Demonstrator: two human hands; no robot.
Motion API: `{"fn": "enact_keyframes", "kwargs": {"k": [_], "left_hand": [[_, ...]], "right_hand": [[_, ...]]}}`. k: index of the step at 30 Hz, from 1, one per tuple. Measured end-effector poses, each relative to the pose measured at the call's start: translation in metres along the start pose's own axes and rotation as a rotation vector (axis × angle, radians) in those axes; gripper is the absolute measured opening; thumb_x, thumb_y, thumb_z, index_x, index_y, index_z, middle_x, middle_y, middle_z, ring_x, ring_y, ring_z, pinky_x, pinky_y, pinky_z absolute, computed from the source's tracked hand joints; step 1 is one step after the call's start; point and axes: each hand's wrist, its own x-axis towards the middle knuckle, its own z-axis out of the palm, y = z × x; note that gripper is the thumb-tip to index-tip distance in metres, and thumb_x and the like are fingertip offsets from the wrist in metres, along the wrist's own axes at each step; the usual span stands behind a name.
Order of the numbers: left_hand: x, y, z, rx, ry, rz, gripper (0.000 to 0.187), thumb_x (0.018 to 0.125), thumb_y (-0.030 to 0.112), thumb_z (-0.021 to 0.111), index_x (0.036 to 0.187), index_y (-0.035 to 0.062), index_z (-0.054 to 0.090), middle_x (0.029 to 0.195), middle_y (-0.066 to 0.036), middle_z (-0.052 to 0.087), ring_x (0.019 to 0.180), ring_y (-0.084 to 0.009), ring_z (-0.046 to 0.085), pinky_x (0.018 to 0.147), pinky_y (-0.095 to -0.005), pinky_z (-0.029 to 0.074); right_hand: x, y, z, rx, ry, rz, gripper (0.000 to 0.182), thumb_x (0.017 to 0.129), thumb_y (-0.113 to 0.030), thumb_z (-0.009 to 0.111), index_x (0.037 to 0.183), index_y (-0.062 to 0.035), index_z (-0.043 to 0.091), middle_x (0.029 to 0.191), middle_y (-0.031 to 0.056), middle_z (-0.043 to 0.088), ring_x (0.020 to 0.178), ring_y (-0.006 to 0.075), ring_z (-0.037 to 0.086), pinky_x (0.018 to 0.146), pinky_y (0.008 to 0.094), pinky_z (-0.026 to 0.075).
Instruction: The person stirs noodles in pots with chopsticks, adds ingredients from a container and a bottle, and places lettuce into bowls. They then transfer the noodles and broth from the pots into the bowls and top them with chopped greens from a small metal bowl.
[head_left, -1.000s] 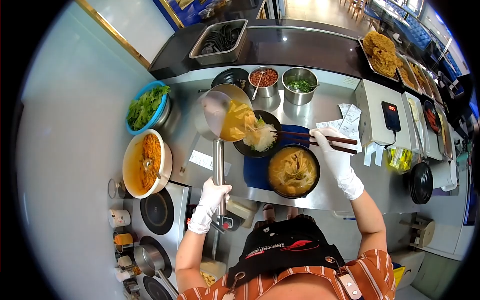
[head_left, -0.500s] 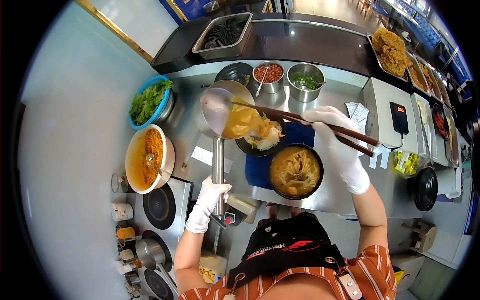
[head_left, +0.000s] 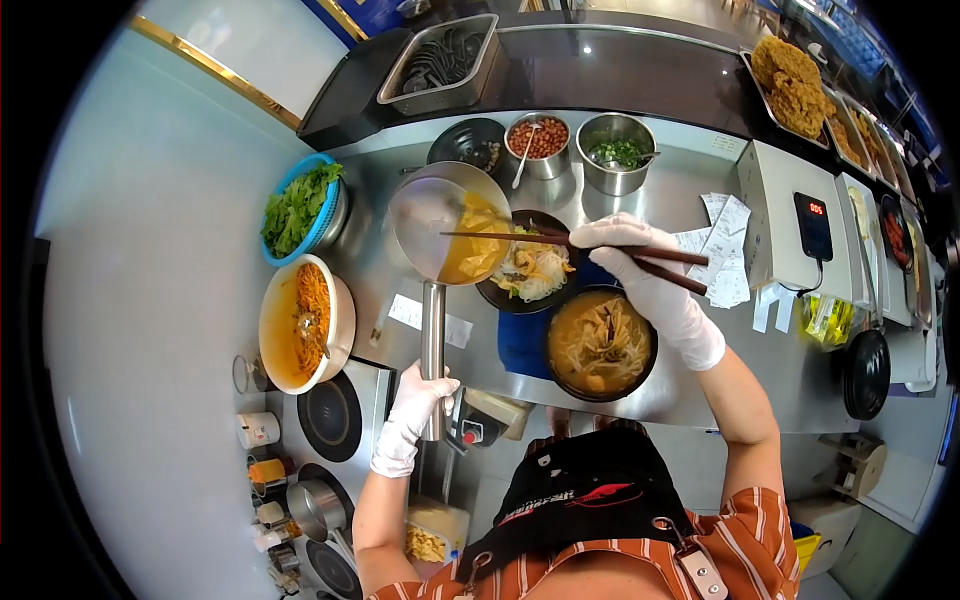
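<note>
My gloved left hand [head_left: 418, 402] is wrapped round the steel handle of a saucepan [head_left: 420, 215], which is tilted over the rim of a dark bowl with white noodles [head_left: 535, 272]. Yellow soup and pieces of food lie in the pan's right side. In my gloved right hand [head_left: 645, 270] is a pair of long brown chopsticks [head_left: 545, 239], their tips over the pan. Just below that hand stands a black bowl of noodle soup [head_left: 602, 345], on a blue cloth [head_left: 523, 345].
Steel pots of peanuts [head_left: 537, 142] and chopped green onion [head_left: 617, 155] stand behind. At left are a blue basket of lettuce [head_left: 300, 210], a bowl of shredded orange food [head_left: 310, 320] and burners [head_left: 330, 415]. Receipts [head_left: 728, 250] lie at right, near a white box with a display [head_left: 800, 215].
The pan has moved slightly and covers less of the noodle bowl. My right hand and the chopsticks have shifted left, with the chopsticks now lying more level across the pan.
</note>
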Motion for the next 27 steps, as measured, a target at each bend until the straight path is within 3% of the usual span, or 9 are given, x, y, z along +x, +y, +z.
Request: {"fn": "enact_keyframes", "kwargs": {"k": [2,13,17,23,25,27], "left_hand": [[-0.001,0.000,0.001,0.013,0.004,0.005,0.027,0.079,-0.002,0.066,0.100,-0.0030,0.049,0.070,-0.007,0.057,0.050,-0.0141,0.055,0.045,-0.0279,0.046],[0.003,-0.017,-0.008,0.027,-0.016,0.007,0.026,0.079,-0.002,0.066,0.099,-0.0017,0.050,0.069,-0.006,0.056,0.050,-0.0139,0.055,0.046,-0.0275,0.046],[0.004,-0.023,-0.011,-0.029,-0.035,-0.010,0.025,0.079,-0.002,0.066,0.099,0.0002,0.051,0.068,-0.005,0.055,0.051,-0.0141,0.056,0.046,-0.0275,0.046],[0.005,-0.025,-0.014,-0.066,-0.048,-0.014,0.024,0.078,-0.002,0.066,0.097,0.0010,0.052,0.067,-0.004,0.055,0.049,-0.0143,0.055,0.046,-0.0275,0.046],[0.006,-0.027,-0.015,-0.060,-0.045,-0.006,0.024,0.078,-0.002,0.066,0.096,0.0010,0.052,0.067,-0.004,0.055,0.049,-0.0143,0.055,0.046,-0.0276,0.046],[0.005,-0.027,-0.015,-0.051,-0.047,-0.002,0.024,0.078,-0.003,0.066,0.096,0.0011,0.052,0.067,-0.004,0.054,0.049,-0.0143,0.055,0.046,-0.0278,0.046]], "right_hand": [[0.004,0.003,-0.004,0.086,0.032,0.079,0.014,0.089,0.003,0.058,0.099,0.0004,0.067,0.095,0.0093,0.067,0.093,0.0174,0.062,0.084,0.0291,0.049],[0.016,0.021,-0.014,0.349,0.107,0.325,0.013,0.091,-0.005,0.059,0.099,0.0013,0.067,0.095,0.0061,0.068,0.089,0.0120,0.062,0.083,0.0261,0.050],[0.025,0.014,0.014,0.274,0.030,-0.055,0.014,0.086,0.002,0.062,0.098,0.0005,0.068,0.097,0.0064,0.068,0.091,0.0142,0.063,0.082,0.0259,0.050],[0.013,0.013,0.017,0.121,-0.050,0.043,0.008,0.084,-0.005,0.068,0.092,-0.0018,0.069,0.091,0.0074,0.068,0.082,0.0175,0.065,0.073,0.0259,0.050],[0.014,0.019,0.007,0.004,-0.036,-0.060,0.007,0.085,-0.006,0.068,0.090,-0.0021,0.070,0.091,0.0070,0.068,0.081,0.0168,0.065,0.071,0.0255,0.051],[0.017,0.017,0.011,0.125,0.010,-0.072,0.007,0.084,-0.006,0.068,0.091,-0.0031,0.070,0.090,0.0065,0.068,0.081,0.0159,0.065,0.071,0.0250,0.051]]}}
